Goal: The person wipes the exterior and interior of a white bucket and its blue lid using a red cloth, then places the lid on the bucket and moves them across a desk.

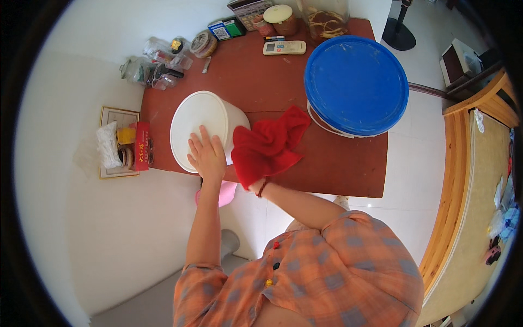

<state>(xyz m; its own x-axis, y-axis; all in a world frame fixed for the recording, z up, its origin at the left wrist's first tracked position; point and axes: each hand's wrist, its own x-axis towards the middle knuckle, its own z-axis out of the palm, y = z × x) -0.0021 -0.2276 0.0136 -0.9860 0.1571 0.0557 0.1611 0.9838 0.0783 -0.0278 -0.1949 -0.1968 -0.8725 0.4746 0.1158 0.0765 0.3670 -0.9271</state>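
Observation:
A white plastic bucket (237,116) stands on the reddish-brown table, its round white end (196,110) facing up and to the left. Whether that end is a lid or the base, I cannot tell. My left hand (206,155) lies flat on it with the fingers apart. A red cloth (265,143) is bunched against the bucket's right side and trails rightwards over the tabletop. My right hand (254,186) is in the cloth at its near end; the fingers are hidden by the fabric. To the right is a larger bucket with a blue lid (356,85) and a white handle (327,127).
On the table (339,167), an air-conditioner remote (284,48), a calculator (251,12) and a large glass jar (327,22) stand at the back. Several clear jars (141,70) crowd the back left corner. A red box (141,146) sits by the left wall. A wooden bed frame (455,175) is at right.

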